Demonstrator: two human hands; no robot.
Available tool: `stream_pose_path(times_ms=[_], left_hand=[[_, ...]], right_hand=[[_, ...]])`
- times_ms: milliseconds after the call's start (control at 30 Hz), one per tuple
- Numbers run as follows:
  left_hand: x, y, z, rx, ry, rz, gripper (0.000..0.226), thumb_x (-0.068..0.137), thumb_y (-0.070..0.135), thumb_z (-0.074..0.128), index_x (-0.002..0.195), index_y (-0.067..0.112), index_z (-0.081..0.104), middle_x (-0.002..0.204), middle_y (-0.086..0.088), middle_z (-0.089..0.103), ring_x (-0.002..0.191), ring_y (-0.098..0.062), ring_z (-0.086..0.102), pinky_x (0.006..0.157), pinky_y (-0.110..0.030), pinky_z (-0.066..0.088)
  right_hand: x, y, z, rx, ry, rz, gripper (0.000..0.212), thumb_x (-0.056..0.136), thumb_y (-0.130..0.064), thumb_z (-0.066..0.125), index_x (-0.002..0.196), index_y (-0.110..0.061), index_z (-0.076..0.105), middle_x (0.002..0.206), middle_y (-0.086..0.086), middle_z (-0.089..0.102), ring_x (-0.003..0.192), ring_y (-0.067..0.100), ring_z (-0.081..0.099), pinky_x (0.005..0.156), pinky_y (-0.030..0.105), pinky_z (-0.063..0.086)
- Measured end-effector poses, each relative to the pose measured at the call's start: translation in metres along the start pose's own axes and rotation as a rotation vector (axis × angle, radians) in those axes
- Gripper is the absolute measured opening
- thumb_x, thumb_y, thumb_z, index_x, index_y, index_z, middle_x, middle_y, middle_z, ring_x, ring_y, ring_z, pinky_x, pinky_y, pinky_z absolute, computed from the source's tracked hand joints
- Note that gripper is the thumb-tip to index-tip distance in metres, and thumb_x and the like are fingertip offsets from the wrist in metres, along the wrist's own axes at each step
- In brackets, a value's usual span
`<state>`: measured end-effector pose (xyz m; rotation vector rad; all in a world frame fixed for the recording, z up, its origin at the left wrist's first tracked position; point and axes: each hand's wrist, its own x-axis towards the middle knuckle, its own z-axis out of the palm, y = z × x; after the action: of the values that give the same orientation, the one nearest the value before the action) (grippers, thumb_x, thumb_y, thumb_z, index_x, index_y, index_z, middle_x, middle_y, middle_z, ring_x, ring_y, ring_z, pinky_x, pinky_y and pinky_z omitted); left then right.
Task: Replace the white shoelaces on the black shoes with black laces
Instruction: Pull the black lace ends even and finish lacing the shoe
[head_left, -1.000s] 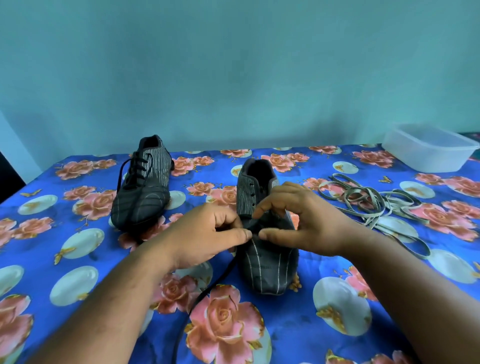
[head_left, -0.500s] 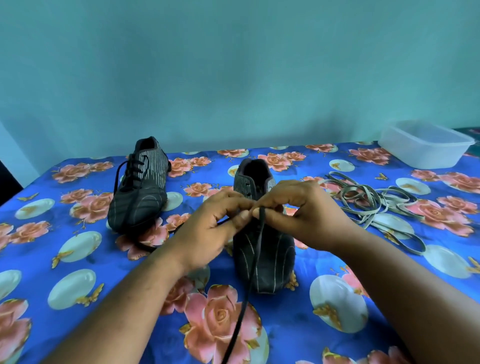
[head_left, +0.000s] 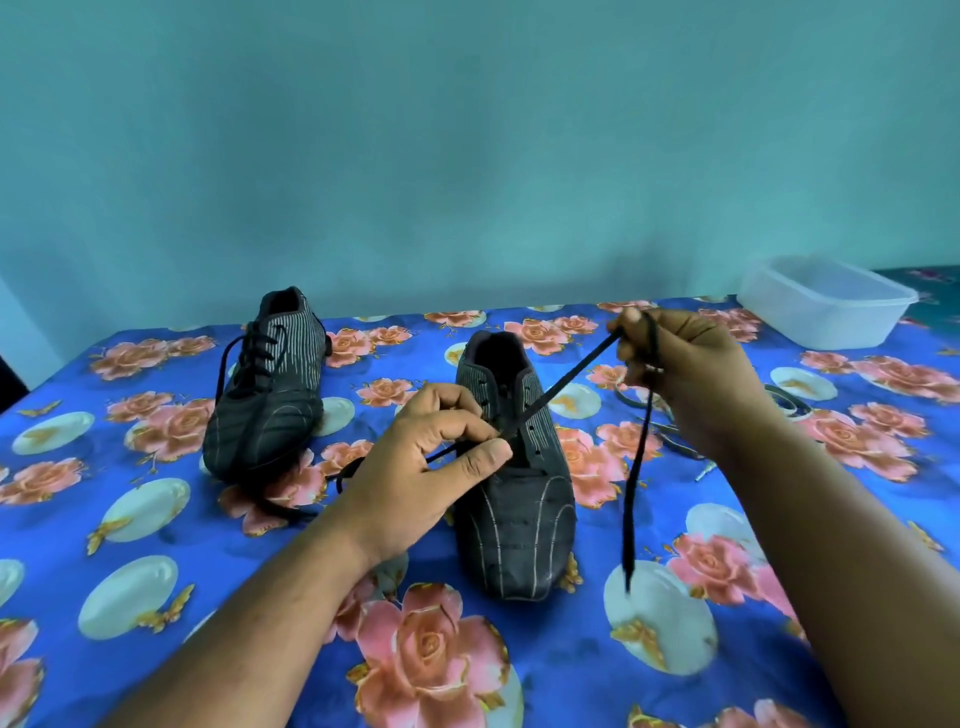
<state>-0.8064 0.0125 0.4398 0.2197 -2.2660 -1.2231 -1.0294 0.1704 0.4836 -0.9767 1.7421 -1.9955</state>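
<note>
— Since my left hand (head_left: 436, 457) pinches the black lace (head_left: 566, 382) at the near shoe (head_left: 511, 488), why lift the other end?
— My right hand (head_left: 680, 371) grips it, drawing slack through.

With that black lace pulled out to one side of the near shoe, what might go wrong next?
The right hand has drawn the black lace far out while the left hand pinches the other end at the near shoe; the ends may come out uneven. The hanging tail might snag the white laces nearby.
</note>
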Motion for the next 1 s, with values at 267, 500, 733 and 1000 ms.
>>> stream_pose_path(times_ms=[267,500,733,1000], left_hand=[[-0.001,0.002,0.001,-0.056,-0.013,-0.015,0.024,0.087,0.053,0.073,0.083,0.029,0.077,0.110,0.005,0.053,0.113,-0.009,0.053,0.096,-0.007,0.033],[-0.001,0.002,0.002,-0.147,0.032,-0.002,0.024,0.081,0.050,0.070,0.080,0.026,0.073,0.105,0.010,0.056,0.103,-0.003,0.055,0.092,-0.011,0.038],[0.000,0.004,0.001,-0.032,0.051,0.026,0.020,0.083,0.054,0.067,0.082,0.035,0.072,0.103,0.013,0.058,0.106,-0.010,0.057,0.091,-0.011,0.038],[0.002,-0.001,0.000,0.023,0.091,0.009,0.017,0.085,0.039,0.073,0.082,0.022,0.073,0.101,0.008,0.059,0.101,-0.012,0.056,0.090,-0.007,0.037]], right_hand=[[0.015,0.018,-0.038,0.047,0.394,0.242,0.009,0.097,-0.015,0.064,0.093,-0.017,0.072,0.079,0.000,0.073,0.049,0.014,0.045,0.055,0.028,0.040],[0.004,0.008,-0.007,-0.834,0.079,-0.122,0.034,0.089,-0.021,0.061,0.121,-0.034,0.065,0.108,-0.003,0.057,0.092,0.013,0.058,0.082,0.028,0.044],[-0.032,0.007,0.044,-0.898,-0.543,-0.527,0.031,0.097,-0.058,0.052,0.100,-0.036,0.073,0.107,-0.016,0.055,0.107,0.018,0.047,0.096,0.035,0.039],[-0.021,-0.001,0.017,-0.317,-0.565,-0.174,0.023,0.097,-0.031,0.062,0.085,-0.012,0.069,0.080,-0.004,0.064,0.078,0.008,0.055,0.077,0.024,0.043]])
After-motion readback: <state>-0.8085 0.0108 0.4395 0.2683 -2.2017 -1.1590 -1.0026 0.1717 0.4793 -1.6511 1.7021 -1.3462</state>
